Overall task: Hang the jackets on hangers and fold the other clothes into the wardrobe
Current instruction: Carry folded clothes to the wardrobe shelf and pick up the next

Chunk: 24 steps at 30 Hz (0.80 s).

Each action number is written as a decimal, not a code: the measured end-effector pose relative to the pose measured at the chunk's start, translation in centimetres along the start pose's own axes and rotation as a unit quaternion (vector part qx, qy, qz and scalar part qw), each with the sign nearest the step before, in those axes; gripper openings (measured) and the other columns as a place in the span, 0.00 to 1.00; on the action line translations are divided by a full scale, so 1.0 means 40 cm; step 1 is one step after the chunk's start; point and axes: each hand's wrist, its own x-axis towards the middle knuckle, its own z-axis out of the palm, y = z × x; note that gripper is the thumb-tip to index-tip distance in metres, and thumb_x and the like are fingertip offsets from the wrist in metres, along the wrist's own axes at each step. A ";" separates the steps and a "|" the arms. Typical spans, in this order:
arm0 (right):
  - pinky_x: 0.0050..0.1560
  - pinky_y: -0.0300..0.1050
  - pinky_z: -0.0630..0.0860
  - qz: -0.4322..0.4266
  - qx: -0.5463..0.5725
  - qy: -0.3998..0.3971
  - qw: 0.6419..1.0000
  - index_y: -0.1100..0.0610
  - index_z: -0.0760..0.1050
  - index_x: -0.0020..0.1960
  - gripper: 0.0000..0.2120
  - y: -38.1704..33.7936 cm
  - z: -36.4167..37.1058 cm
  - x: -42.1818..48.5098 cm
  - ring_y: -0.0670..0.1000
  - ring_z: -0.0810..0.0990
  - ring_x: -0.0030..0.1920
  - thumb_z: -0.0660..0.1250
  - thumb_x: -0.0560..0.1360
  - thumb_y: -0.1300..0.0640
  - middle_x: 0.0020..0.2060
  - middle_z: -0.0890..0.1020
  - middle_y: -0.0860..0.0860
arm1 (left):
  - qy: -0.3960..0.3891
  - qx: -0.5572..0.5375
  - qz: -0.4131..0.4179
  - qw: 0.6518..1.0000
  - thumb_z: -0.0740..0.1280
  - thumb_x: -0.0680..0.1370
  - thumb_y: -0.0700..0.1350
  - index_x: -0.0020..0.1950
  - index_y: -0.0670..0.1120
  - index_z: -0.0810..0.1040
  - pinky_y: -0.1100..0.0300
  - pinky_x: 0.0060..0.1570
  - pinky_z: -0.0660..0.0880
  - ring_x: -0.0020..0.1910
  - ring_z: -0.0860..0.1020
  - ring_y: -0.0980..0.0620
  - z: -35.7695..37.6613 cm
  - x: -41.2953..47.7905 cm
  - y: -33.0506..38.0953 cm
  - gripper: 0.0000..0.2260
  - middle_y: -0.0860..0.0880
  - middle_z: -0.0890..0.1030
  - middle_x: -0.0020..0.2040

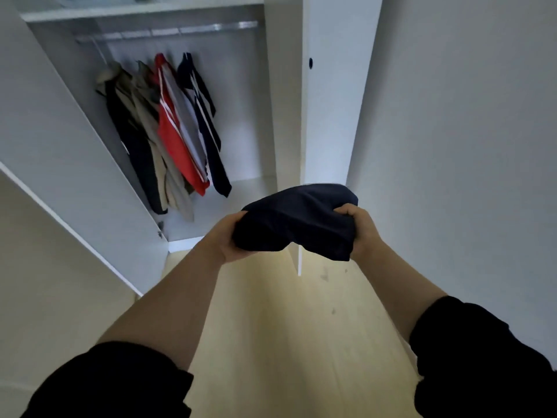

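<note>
A folded dark navy garment (297, 220) is held in the air in front of the open white wardrobe (241, 200). My left hand (226, 238) grips its left edge and my right hand (360, 227) grips its right edge, thumbs on top. Several jackets (168, 128) hang from the metal rail (168, 31) inside: dark, beige, red with white stripes, grey and navy. The garment hides the fingers of both hands underneath it.
The left wardrobe door (69, 164) stands open at my left and a narrower door panel (334, 92) at the right of the opening. A white shelf (141, 9) runs above the rail. Pale wooden floor (286, 327) lies below, and a white wall (467, 146) is on the right.
</note>
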 end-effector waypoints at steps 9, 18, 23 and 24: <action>0.50 0.49 0.77 -0.048 -0.018 -0.140 0.989 0.57 0.73 0.43 0.09 -0.197 0.334 0.073 0.53 0.77 0.40 0.59 0.80 0.56 0.35 0.80 0.53 | 0.044 -0.008 0.094 0.995 0.61 0.78 0.40 0.61 0.43 0.75 0.53 0.43 0.81 0.45 0.83 0.44 -0.089 0.030 0.323 0.12 0.42 0.82 0.49; 0.42 0.53 0.80 -0.060 -0.006 -0.252 0.966 0.65 0.76 0.52 0.11 -0.423 0.620 0.348 0.60 0.82 0.39 0.61 0.72 0.63 0.42 0.82 0.60 | 0.110 -0.016 0.202 0.973 0.65 0.72 0.42 0.58 0.39 0.76 0.53 0.41 0.79 0.45 0.81 0.43 -0.126 0.190 0.699 0.16 0.40 0.81 0.48; 0.38 0.50 0.78 -0.100 0.000 -0.312 0.945 0.64 0.76 0.42 0.10 -0.571 0.795 0.488 0.59 0.80 0.36 0.56 0.72 0.66 0.35 0.80 0.57 | 0.084 -0.047 0.264 0.960 0.57 0.80 0.40 0.53 0.37 0.76 0.59 0.35 0.80 0.39 0.81 0.44 -0.143 0.296 0.915 0.10 0.40 0.81 0.43; 0.41 0.51 0.76 -0.103 0.001 -0.318 0.943 0.64 0.75 0.42 0.08 -0.591 0.834 0.511 0.59 0.78 0.38 0.57 0.70 0.65 0.37 0.79 0.57 | 0.085 -0.058 0.271 0.957 0.56 0.81 0.40 0.51 0.37 0.76 0.60 0.33 0.80 0.38 0.81 0.45 -0.150 0.312 0.950 0.11 0.40 0.82 0.41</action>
